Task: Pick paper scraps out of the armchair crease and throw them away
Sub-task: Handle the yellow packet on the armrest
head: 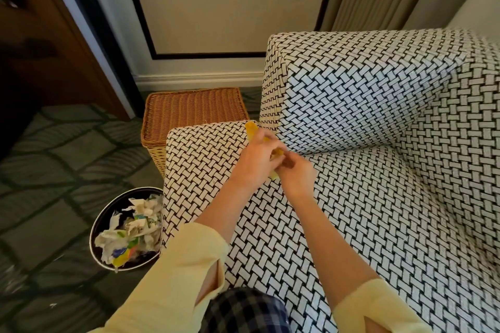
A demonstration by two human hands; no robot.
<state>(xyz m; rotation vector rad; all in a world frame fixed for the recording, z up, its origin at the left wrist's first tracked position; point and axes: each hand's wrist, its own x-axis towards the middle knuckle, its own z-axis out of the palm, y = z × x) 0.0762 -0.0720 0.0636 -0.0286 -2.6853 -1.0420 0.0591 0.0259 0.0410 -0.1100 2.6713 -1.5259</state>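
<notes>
Both my hands meet at the crease where the armchair's left armrest (pixel 200 154) joins the seat (pixel 351 211) and backrest. My left hand (pixel 255 162) grips a yellow paper scrap (pixel 251 128) whose end sticks up past my fingers. My right hand (pixel 296 174) pinches the lower part of the same yellow scrap, fingers curled. Most of the scrap is hidden between the hands. A round dark bin (pixel 108 213) full of crumpled paper stands on the floor left of the armrest.
A wicker basket (pixel 189 113) stands behind the armrest against the wall. Green patterned carpet (pixel 54 159) covers the floor on the left. A wooden door frame is at the far left, curtains at the upper right.
</notes>
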